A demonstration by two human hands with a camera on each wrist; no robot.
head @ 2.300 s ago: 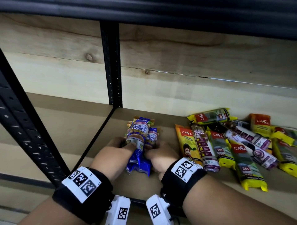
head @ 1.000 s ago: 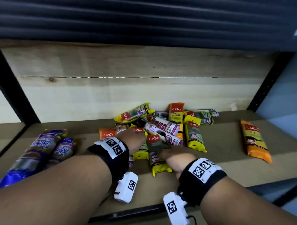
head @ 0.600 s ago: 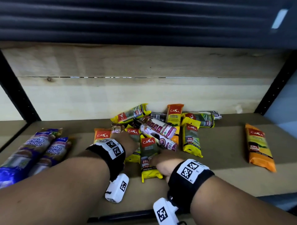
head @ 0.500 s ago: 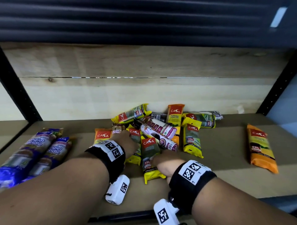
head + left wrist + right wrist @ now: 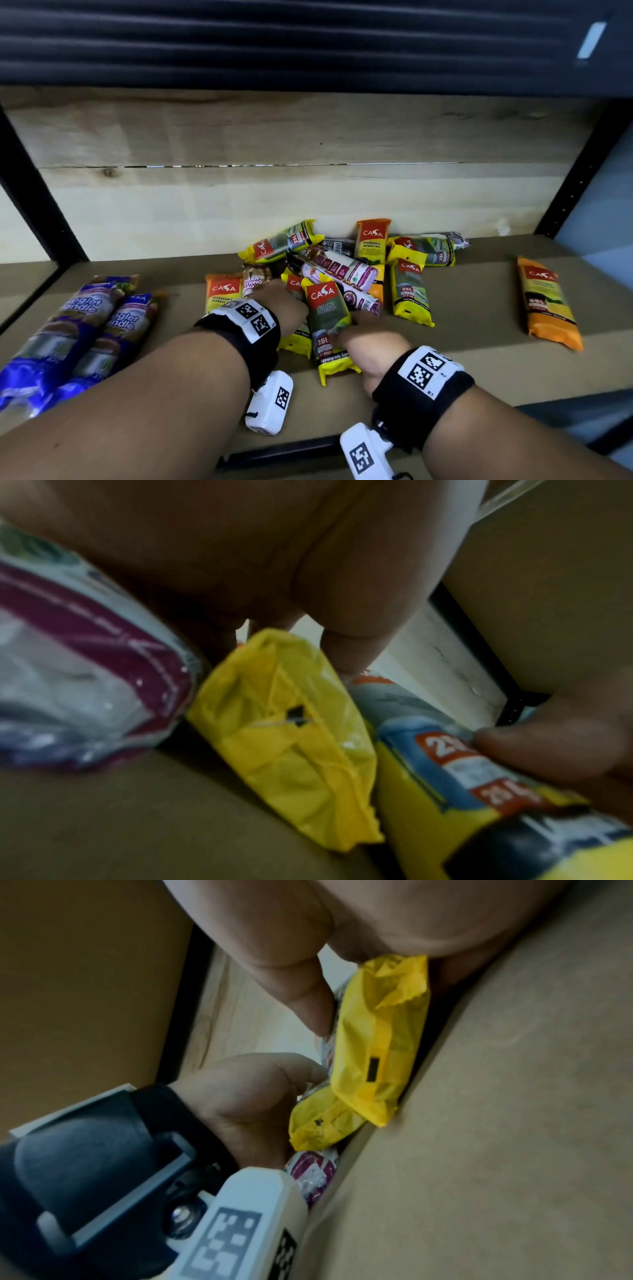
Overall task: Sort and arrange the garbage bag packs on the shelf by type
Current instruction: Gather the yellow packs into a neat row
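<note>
Broadly, the wooden shelf (image 5: pixel 479 359) carries three groups: two blue packs (image 5: pixel 78 329) laid side by side at the left, a lone orange pack (image 5: pixel 548 305) well apart at the right, and a jumbled pile (image 5: pixel 342 270) of yellow, orange and purple-white packs in the middle, against the far plank wall. Both hands work at the near edge of that pile. The right hand (image 5: pixel 370 339) has thumb and fingers curled round a yellow pack (image 5: pixel 327 322) whose far end rides up over its neighbours. The left hand (image 5: pixel 284 305) curls over a second yellow pack (image 5: pixel 287 723) just beside it; the left wrist view shows fingers arched above it and the thumb pressed on the printed label of the pack alongside, so it seems to be gripping. These packs look light and soft, rolled film in glossy wrappers that crumple at the sealed ends and probably slide easily. Holding across the thick middle, not the loose end flaps, should keep each from slipping out.
</note>
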